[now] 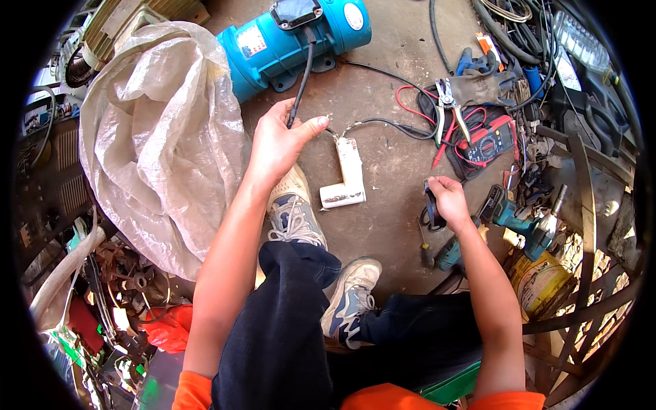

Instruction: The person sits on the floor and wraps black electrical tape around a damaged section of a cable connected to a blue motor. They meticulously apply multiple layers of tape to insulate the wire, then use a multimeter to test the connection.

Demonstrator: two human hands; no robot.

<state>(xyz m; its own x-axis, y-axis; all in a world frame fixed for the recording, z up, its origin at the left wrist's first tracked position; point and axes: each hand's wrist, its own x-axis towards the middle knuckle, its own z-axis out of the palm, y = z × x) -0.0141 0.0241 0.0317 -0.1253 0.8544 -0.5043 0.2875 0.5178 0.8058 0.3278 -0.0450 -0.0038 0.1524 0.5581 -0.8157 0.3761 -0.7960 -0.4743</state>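
My left hand (283, 140) is closed round a black cable (305, 78) that runs down from the blue electric motor (294, 44). Past my thumb, its stripped end lies close to the top of a white L-shaped pipe piece (350, 171) on the floor. Another black cable (389, 123) has its bare end near the same spot. My right hand (447, 199) pinches a small black object (432, 207), which looks like a roll of tape seen edge-on; the fingers partly cover it. Beyond that hand lie a red and black multimeter (488, 143) and wire strippers (449, 109).
A crumpled translucent plastic sheet (160, 137) spreads at the left, beside scrap metal (130, 273). To the right are work gloves (478, 78), a teal cordless power tool (519, 222), a screwdriver (425, 246), and a yellow bucket (543, 283). My shoes (352, 294) rest on the floor near the pipe.
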